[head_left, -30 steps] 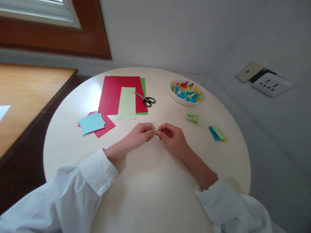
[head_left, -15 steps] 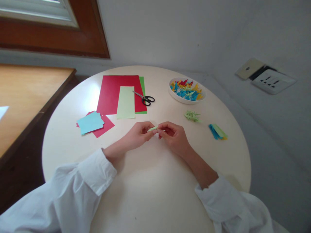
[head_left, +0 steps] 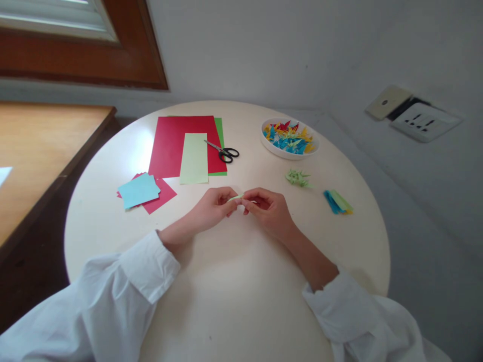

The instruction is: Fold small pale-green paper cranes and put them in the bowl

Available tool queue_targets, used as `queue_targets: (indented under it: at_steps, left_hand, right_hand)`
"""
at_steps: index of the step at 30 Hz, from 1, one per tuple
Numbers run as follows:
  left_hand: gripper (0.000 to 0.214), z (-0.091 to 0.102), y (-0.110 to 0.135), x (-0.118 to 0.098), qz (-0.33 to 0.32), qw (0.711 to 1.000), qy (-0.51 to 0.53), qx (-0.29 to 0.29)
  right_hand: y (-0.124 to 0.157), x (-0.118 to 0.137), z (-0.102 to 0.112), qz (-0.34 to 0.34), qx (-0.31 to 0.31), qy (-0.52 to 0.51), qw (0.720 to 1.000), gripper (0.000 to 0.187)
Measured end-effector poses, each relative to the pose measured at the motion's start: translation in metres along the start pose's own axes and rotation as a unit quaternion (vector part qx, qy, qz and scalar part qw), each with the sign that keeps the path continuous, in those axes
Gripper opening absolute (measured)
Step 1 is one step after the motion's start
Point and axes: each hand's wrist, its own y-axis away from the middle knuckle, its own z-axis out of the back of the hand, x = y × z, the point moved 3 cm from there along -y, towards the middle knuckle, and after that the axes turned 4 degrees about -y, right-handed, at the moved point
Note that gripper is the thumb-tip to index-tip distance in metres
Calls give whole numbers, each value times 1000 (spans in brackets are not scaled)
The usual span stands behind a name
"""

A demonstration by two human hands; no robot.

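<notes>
Filling most of the view, the round table (head_left: pixel 226 291) is carrying everything, and its items are lying in the same places as 1 sec ago. The red sheet (head_left: pixel 168 146) is lying at the far side, w/ scissors (head_left: pixel 224 151) resting partly on it. To the right, the bowl (head_left: pixel 282 152) is holding many folded pcs. Over the middle, the left hand (head_left: pixel 212 208) and right hand (head_left: pixel 270 211) are meeting closely, their fingers narrow, both pinching one small green paper (head_left: pixel 235 198) btwn them. Near the right hand, but apart, a green pile (head_left: pixel 297 178) is resting. Half a sec ago the paper was showing a broader face; now it is showing only a thin edge, so prob. the fingers are turning or pressing a fold. IMO the folding is continuing; the exact crease is hiding behind the fingertips, so I cannot tell it.
</notes>
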Motion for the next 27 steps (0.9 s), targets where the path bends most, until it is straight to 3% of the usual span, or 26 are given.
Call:
queue_targets:
  at_steps: [9,27]
  left_hand:
    - [19,-2,-4,7,8,996,84,-8]
    - [16,-3,-4,12,-2,994,105,-3]
  right_hand:
    - [0,0,-1,40,0,57,998,5]
    - [2,5,-3,34,13,64,997,16]
